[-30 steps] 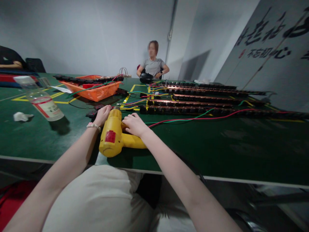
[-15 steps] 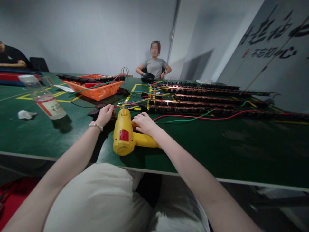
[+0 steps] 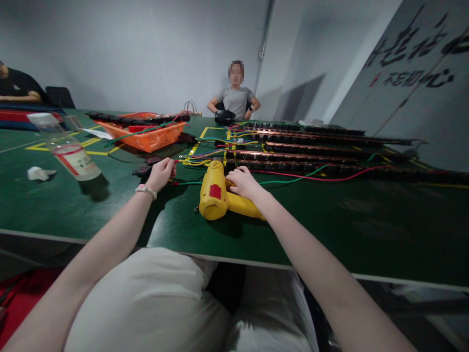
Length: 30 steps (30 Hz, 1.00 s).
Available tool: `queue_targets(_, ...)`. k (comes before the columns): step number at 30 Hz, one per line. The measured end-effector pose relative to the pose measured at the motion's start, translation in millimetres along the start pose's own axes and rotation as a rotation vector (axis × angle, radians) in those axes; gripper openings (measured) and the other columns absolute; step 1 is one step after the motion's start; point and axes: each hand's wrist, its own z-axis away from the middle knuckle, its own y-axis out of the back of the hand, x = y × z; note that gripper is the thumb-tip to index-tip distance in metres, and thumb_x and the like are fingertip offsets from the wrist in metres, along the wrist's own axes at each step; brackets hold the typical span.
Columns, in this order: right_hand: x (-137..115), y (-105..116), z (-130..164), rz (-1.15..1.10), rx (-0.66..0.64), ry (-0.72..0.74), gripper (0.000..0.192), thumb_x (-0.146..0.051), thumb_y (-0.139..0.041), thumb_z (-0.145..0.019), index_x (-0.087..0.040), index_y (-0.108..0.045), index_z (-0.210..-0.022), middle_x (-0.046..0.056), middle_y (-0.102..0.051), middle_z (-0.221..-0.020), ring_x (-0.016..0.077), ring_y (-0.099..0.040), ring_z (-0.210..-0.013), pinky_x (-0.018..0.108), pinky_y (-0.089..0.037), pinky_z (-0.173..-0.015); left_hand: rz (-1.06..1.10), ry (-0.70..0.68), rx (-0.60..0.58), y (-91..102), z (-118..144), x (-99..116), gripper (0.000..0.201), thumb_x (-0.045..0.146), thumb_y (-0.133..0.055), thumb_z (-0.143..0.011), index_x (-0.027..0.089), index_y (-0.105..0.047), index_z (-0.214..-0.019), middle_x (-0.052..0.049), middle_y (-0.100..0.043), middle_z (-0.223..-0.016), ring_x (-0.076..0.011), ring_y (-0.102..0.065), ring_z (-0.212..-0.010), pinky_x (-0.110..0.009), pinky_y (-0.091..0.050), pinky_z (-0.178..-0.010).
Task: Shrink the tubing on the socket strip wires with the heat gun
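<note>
My right hand (image 3: 244, 183) is closed around the yellow heat gun (image 3: 212, 198), which lies on its side with its nozzle pointing away from me. Part of the grip is covered by my wrist. Left of it, my left hand (image 3: 163, 174) pinches a thin wire (image 3: 176, 161) whose red end sticks out past the fingertips. Behind that hand are dark connectors (image 3: 144, 168), partly hidden. A green wire with a red end (image 3: 183, 184) runs from beneath my left hand towards the heat gun. Beyond the gun are long black strips (image 3: 293, 166) with copper-coloured bars and coloured leads.
An orange basket (image 3: 154, 142) with another black strip across it stands at the back left. Nearer are a clear bottle (image 3: 75, 159) and a crumpled tissue (image 3: 39, 173). A person in grey (image 3: 236, 100) sits across the green table (image 3: 330, 220); another sits far left.
My right hand has moved the heat gun to the right and slightly away from me, uncovering the green wire. My left hand has barely moved.
</note>
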Motion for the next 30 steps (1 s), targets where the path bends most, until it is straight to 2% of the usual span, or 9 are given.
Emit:
queue_targets(13,-10,3,0,0.017,-0.014,0.025,0.015,-0.021,-0.058,-0.085,-0.014,-0.067,-0.095,0.009,-0.068,-0.101,0.0228,-0.053,-0.101,0.036,-0.024,-0.097,-0.021,0.014,0.006,0.3,2,13,0.031,0.031,-0.040,-0.091,0.019,-0.049,-0.065,-0.001,-0.057,-0.058,-0.0128,-0.054,-0.055,-0.023,-0.043,-0.060)
queue_targets(23,-50,10,-14,-0.032,-0.037,0.084,0.016,-0.022,-0.059,-0.086,-0.014,-0.066,-0.098,0.010,-0.068,-0.103,0.0227,-0.054,-0.102,0.036,-0.026,-0.094,-0.028,0.022,0.014,0.0,0,12,0.030,0.031,-0.040,-0.091,0.020,-0.049,-0.065,-0.001,-0.058,-0.058,-0.0137,-0.054,-0.056,-0.024,-0.043,-0.061)
queue_targets(30,-68,13,-22,-0.024,-0.010,0.114,0.017,-0.024,-0.059,-0.087,-0.014,-0.066,-0.099,0.011,-0.068,-0.105,0.0229,-0.055,-0.103,0.037,-0.027,-0.094,-0.033,0.077,0.028,-1.1,-1,9,0.030,0.032,-0.039,-0.092,0.020,-0.051,-0.067,-0.002,-0.060,-0.061,-0.0139,-0.053,-0.058,-0.024,-0.042,-0.061)
